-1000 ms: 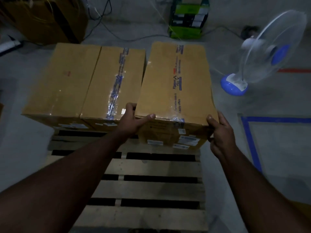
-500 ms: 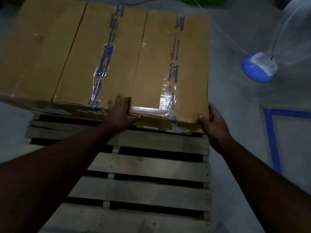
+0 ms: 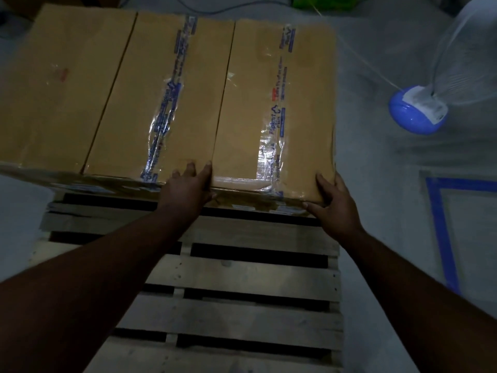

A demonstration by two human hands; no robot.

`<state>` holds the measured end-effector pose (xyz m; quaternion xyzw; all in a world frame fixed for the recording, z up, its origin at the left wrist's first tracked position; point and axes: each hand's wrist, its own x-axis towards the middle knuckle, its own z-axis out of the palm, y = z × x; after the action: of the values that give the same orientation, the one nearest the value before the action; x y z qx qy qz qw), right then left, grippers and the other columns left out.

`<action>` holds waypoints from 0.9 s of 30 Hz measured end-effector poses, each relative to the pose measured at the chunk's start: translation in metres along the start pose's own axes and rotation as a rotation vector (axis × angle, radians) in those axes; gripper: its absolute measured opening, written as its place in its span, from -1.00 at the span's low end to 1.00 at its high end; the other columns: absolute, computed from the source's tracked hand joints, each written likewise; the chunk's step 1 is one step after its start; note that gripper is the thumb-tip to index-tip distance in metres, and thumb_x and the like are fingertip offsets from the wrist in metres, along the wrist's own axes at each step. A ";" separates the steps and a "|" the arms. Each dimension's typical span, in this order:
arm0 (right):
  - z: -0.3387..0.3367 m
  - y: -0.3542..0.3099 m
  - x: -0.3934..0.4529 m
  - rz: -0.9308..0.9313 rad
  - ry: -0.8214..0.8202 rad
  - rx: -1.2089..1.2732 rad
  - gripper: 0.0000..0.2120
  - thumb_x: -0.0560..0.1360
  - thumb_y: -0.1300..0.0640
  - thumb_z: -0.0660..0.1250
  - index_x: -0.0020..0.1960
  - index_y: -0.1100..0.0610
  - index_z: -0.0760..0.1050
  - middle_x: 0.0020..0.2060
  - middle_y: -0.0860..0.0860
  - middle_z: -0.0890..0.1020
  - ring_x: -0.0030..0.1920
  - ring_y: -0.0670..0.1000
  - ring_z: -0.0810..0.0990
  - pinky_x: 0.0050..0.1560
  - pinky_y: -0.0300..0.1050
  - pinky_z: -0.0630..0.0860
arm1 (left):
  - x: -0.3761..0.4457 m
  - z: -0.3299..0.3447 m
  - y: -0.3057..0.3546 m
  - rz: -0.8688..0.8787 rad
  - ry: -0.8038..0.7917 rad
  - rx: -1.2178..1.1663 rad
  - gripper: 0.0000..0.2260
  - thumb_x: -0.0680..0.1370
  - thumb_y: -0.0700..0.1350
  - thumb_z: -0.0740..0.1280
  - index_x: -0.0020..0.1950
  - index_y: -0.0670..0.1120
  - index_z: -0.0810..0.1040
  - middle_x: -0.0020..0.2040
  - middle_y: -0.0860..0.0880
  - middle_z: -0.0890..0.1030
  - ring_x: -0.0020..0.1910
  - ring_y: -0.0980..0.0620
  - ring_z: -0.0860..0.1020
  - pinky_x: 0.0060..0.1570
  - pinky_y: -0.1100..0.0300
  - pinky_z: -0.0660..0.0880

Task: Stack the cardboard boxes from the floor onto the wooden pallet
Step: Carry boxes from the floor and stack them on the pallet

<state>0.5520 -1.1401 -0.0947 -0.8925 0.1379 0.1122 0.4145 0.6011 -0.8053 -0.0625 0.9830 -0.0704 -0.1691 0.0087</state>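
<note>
Gripping the near corners of the right-hand cardboard box [image 3: 274, 103], I have my left hand [image 3: 188, 187] at the seam where it meets the middle cardboard box [image 3: 161, 95], fingers lying over the top edge and the thumb on the near face, and my right hand [image 3: 336, 203] curled round the near right corner, fingers up on the top and the thumb along the bottom edge. That box sits on the far end of the wooden pallet [image 3: 242, 275], pressed side by side against the middle one, which in turn touches the left cardboard box [image 3: 59, 84]; all three lie in one row across the pallet's far slats.

Beyond the pallet's right edge, on the grey floor [image 3: 376, 184], stands a pedestal fan's blue base [image 3: 418, 110], its grille a pale blur that runs out of the picture at the top right. Nearer than the fan, and also right of the pallet, is a corner of blue floor tape [image 3: 441, 227]. Past the boxes, at the top edge, is something bright green [image 3: 322, 1], mostly cut off, with a dark cable on the floor beside it.

My forearms cover part of the pallet's near slats, and the boxes' near faces are in shadow, so the white labels there cannot be read. Clear tape with blue print runs along the tops of the middle and right boxes; on the right one I can read "Flipkart", while the smaller lines are too blurred.
</note>
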 end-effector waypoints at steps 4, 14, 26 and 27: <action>0.000 -0.010 -0.005 -0.049 -0.016 -0.268 -0.12 0.45 -0.01 0.57 0.64 0.03 0.19 0.67 0.08 -0.07 0.62 0.16 0.13 0.57 0.08 0.25 | -0.007 0.006 0.006 -0.015 -0.029 0.002 -0.16 0.52 0.24 0.40 0.64 0.09 0.00 0.58 -0.28 0.18 0.40 -0.48 0.33 0.32 -0.28 0.42; -0.009 -0.036 -0.003 -0.017 -0.187 -0.649 0.05 0.44 -0.30 0.45 0.68 0.06 -0.05 0.68 0.08 -0.06 0.64 0.27 -0.05 0.57 0.28 0.08 | -0.013 -0.001 0.013 -0.050 -0.164 -0.008 0.04 0.47 0.19 0.47 0.65 0.12 -0.24 0.65 -0.24 -0.14 0.57 -0.46 -0.02 0.53 -0.34 0.07; -0.096 -0.201 -0.259 0.007 -0.015 0.322 -0.69 0.60 0.22 0.38 0.26 -0.08 0.55 0.10 -0.14 0.66 0.11 -0.23 0.63 0.06 -0.31 0.53 | -0.298 -0.149 0.044 -0.218 0.101 -0.910 -0.65 0.55 -0.09 0.40 0.32 -0.09 0.58 0.21 0.01 0.62 0.18 0.02 0.58 0.11 0.25 0.43; -0.100 -0.221 -0.282 0.001 -0.056 0.327 -0.74 0.60 0.23 0.38 0.21 -0.06 0.57 0.03 -0.17 0.66 0.03 -0.29 0.62 0.01 -0.31 0.51 | -0.329 -0.166 0.036 -0.247 0.098 -0.944 -0.66 0.54 -0.07 0.38 0.31 -0.09 0.59 0.19 0.01 0.64 0.17 -0.01 0.61 0.10 0.23 0.47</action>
<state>0.3716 -1.0370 0.2136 -0.8097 0.1434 0.1132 0.5577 0.3449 -0.7961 0.2040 0.8795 0.1315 -0.1361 0.4367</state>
